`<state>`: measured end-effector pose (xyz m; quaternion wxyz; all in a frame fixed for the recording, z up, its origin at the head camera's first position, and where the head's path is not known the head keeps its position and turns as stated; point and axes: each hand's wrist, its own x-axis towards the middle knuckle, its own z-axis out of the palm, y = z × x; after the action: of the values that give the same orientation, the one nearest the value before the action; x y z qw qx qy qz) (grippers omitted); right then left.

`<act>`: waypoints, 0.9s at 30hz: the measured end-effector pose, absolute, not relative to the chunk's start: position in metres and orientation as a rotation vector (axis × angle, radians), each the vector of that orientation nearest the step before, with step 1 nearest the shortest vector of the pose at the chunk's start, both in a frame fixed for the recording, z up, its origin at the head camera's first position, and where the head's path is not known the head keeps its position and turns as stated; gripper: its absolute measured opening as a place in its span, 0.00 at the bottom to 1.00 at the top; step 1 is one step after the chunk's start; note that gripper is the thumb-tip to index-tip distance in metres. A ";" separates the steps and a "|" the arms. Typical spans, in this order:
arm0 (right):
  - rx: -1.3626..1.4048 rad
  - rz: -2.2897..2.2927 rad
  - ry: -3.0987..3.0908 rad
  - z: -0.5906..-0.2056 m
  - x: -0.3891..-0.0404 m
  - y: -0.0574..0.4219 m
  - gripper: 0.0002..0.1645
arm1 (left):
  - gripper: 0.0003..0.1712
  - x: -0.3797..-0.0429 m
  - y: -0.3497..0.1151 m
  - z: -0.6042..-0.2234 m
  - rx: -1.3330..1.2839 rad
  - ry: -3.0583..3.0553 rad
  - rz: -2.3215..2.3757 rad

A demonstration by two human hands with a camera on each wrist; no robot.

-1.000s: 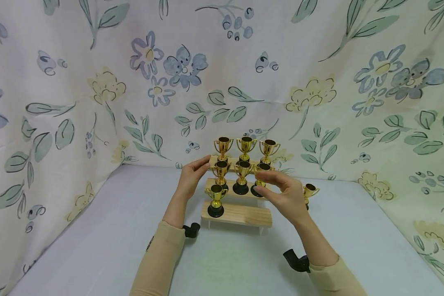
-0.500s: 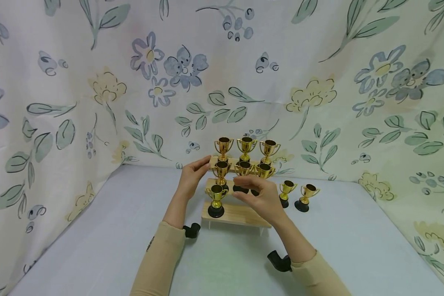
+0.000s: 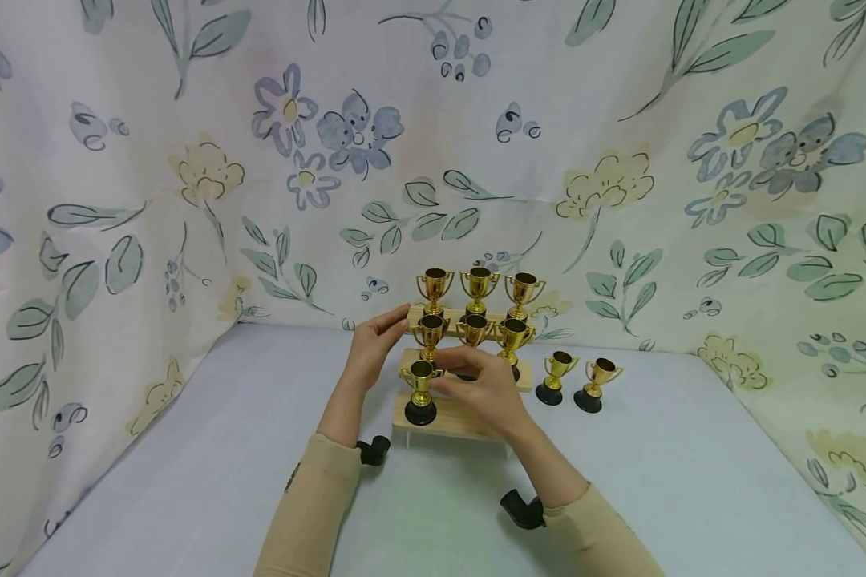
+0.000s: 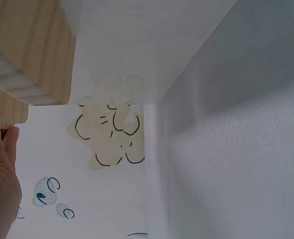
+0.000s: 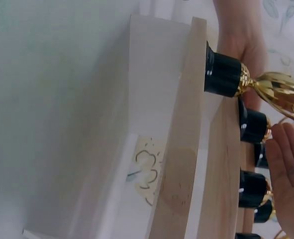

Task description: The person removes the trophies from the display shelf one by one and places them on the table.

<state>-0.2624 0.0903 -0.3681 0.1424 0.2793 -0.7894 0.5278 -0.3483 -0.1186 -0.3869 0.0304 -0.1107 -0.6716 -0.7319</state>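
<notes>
A small gold trophy cup (image 3: 421, 389) with a black base stands upright at the left end of the front step of a wooden tiered stand (image 3: 469, 421). My right hand (image 3: 479, 389) is just right of it, thumb and fingers spread apart, fingertips close to its handle. In the right wrist view, the right hand's straight fingers (image 5: 288, 154) are beside the gold cup (image 5: 281, 94). My left hand (image 3: 375, 349) touches the left end of the top step with its fingertips; the left wrist view shows its fingers (image 4: 7, 149) at the plank's end.
Three gold trophies stand on the top step (image 3: 455, 320) and three on the middle step, partly hidden by my right hand. Two more trophies, one nearer (image 3: 557, 377) and one farther right (image 3: 599, 385), stand on the white table (image 3: 657, 465). A floral curtain (image 3: 433, 160) hangs behind.
My right hand has moved left and slightly down from the middle-step right trophy to beside the front trophy, uncovering the two table trophies. My left hand stays at the stand's end.
</notes>
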 end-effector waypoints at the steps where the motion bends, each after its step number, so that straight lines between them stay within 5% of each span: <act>1: 0.801 1.534 -2.280 -0.368 -0.263 0.089 0.24 | 0.25 -0.348 -0.119 -0.387 -0.342 -2.071 -2.258; 27: 0.734 1.516 -2.344 -0.372 -0.265 0.072 0.21 | 0.24 -0.349 -0.119 -0.387 -0.333 -2.062 -2.268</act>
<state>-0.2652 0.0718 -0.3724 0.1274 0.2522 -0.8054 0.5211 -0.3486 -0.1187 -0.3867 0.0289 -0.1079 -0.6685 -0.7352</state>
